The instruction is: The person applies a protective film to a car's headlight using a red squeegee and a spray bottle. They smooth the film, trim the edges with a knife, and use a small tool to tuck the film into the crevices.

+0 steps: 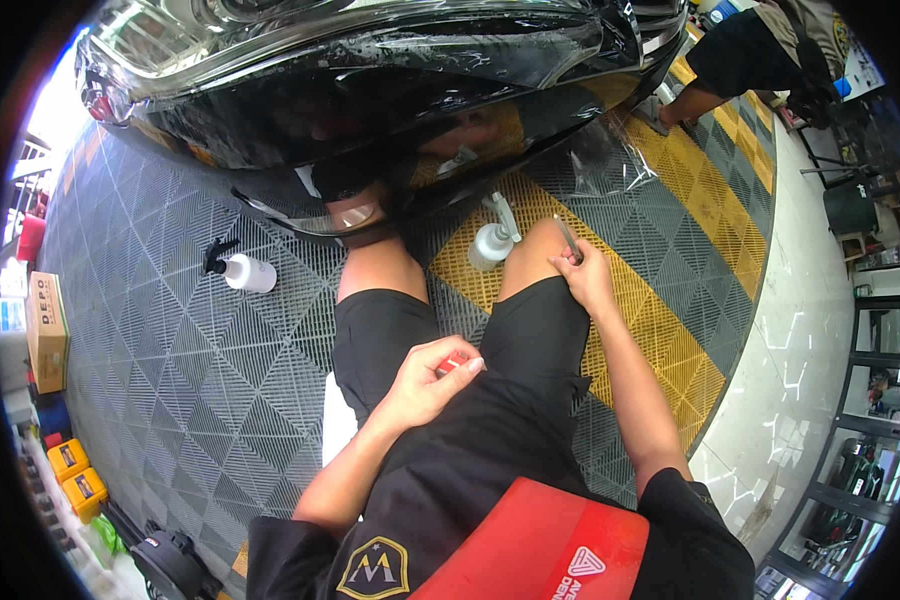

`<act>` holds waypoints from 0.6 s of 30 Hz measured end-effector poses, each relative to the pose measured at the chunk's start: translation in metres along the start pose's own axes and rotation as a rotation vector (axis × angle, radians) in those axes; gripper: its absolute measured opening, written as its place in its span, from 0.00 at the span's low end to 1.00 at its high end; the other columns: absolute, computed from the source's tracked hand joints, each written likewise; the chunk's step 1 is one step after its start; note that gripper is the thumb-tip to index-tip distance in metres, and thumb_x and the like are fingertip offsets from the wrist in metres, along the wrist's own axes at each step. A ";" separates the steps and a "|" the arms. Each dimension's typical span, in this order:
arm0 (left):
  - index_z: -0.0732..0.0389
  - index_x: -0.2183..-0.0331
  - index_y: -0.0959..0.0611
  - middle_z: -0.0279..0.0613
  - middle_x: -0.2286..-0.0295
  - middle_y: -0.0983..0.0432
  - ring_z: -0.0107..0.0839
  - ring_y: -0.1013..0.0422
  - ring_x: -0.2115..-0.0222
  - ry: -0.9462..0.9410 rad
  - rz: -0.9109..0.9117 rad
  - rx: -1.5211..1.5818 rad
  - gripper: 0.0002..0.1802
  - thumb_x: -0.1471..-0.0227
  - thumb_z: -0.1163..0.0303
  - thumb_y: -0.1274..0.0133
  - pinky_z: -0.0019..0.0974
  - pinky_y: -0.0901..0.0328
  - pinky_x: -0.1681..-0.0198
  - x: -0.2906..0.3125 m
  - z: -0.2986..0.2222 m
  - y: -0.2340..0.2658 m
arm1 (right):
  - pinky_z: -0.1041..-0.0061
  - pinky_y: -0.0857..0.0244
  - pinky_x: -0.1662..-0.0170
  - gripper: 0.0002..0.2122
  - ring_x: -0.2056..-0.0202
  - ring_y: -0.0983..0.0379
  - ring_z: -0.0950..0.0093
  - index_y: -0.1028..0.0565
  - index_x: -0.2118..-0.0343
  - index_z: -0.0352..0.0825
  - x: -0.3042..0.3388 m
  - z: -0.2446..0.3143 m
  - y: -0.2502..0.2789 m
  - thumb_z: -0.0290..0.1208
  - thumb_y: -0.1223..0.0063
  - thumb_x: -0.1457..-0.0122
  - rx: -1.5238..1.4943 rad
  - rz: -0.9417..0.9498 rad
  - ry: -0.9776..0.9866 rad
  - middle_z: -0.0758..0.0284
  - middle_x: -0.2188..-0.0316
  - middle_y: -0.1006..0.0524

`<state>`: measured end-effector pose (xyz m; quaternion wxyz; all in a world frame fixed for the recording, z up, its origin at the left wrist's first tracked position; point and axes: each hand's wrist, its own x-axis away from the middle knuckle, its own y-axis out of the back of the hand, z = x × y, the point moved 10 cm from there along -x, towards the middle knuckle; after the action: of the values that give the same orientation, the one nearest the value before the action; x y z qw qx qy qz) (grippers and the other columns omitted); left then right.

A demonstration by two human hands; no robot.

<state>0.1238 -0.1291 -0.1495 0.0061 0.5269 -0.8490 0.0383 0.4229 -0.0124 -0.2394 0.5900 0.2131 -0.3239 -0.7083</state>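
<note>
My left hand (pixel 430 382) is closed over my lap around a small red piece (pixel 453 363), mostly hidden by the fingers. By my right knee, my right hand (pixel 583 278) grips a slim, pen-like cutter (pixel 570 240), its light tip pointing up toward the car. In front of me is the glossy black car bumper (pixel 320 120), with clear film (pixel 610 160) hanging loose at its lower right edge. Very close, at the lower edge of view, a flat red card (pixel 540 545) with white print lies over my shirt; what holds it is not visible.
A white spray bottle (pixel 490 246) stands between my knees and the bumper; another with a black trigger (pixel 248 272) is on the grey and yellow floor tiles (pixel 200 370) to the left. Another person (pixel 740 60) is at the far right. A cardboard box (pixel 47 332) stands far left.
</note>
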 end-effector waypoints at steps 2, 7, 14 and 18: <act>0.65 0.67 0.17 0.35 0.74 0.23 0.21 0.31 0.72 -0.034 -0.021 -0.022 0.09 0.38 0.68 0.42 0.28 0.34 0.66 0.000 -0.007 0.002 | 0.76 0.35 0.70 0.13 0.76 0.31 0.81 0.26 0.72 0.30 -0.002 -0.003 0.000 0.32 0.30 0.47 -0.077 0.022 -0.012 0.71 0.79 0.27; 0.63 0.68 0.18 0.28 0.75 0.26 0.14 0.35 0.74 0.032 -0.272 0.125 0.09 0.38 0.69 0.42 0.23 0.40 0.70 -0.001 0.000 0.021 | 0.75 0.33 0.69 0.11 0.74 0.28 0.78 0.23 0.58 0.31 0.003 0.012 0.018 0.33 0.41 0.39 -0.148 -0.023 0.001 0.68 0.74 0.24; 0.66 0.63 0.16 0.29 0.71 0.27 0.14 0.35 0.71 -0.023 -0.418 0.187 0.08 0.38 0.70 0.41 0.24 0.40 0.67 -0.022 -0.010 0.034 | 0.86 0.35 0.73 0.17 0.75 0.30 0.85 0.32 0.40 0.29 0.076 0.116 -0.003 0.28 0.55 0.29 -0.927 0.292 0.082 0.64 0.67 0.20; 0.67 0.59 0.15 0.32 0.62 0.21 0.16 0.31 0.68 -0.001 -0.442 0.231 0.11 0.37 0.67 0.42 0.22 0.38 0.63 -0.032 -0.018 0.025 | 0.87 0.38 0.77 0.14 0.80 0.31 0.85 0.29 0.44 0.30 0.123 0.156 -0.034 0.30 0.54 0.28 -0.981 0.505 0.079 0.65 0.69 0.20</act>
<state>0.1147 -0.0885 -0.1349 -0.0466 0.6970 -0.7032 0.1324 0.2661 -0.0966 -0.1450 0.7833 -0.1447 0.0252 -0.6041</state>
